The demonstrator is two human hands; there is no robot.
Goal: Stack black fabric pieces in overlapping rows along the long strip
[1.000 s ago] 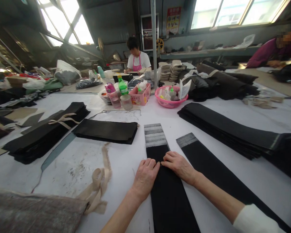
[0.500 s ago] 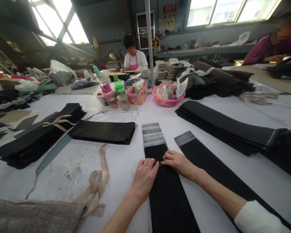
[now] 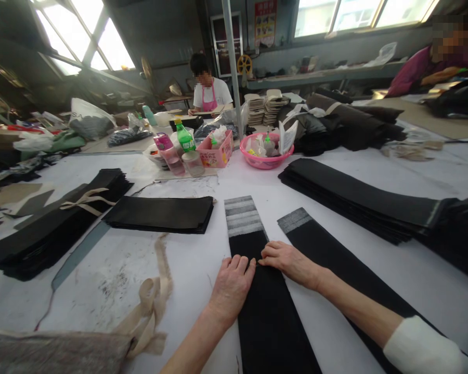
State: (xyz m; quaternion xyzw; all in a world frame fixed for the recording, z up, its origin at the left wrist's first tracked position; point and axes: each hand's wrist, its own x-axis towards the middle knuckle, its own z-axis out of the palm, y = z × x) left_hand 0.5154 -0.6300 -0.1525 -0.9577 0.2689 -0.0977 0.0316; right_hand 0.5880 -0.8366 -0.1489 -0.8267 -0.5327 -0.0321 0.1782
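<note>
A long black fabric strip (image 3: 275, 322) lies lengthwise in front of me, its far end marked with several pale grey bands. My left hand (image 3: 233, 288) rests on its left edge, fingers curled and closed on the cloth. From the right, my right hand (image 3: 284, 261) pinches the same strip at its other edge, close to the left fingertips. What lies beneath the fingers is hidden. A second black strip (image 3: 339, 265), with a grey band at its far end, lies just right of my right hand and passes under the forearm.
Black fabric stacks lie at right (image 3: 359, 195), middle left (image 3: 159, 213) and far left (image 3: 62, 223), the last tied with a beige ribbon. Beyond are a pink basin (image 3: 267, 160), a pink box (image 3: 217, 155) and a green bottle (image 3: 184, 136). Two people sit farther back.
The view has shifted slightly, so the surroundings sit a little farther left. Both hands keep their place on the black strip, with hardly any finger movement.
</note>
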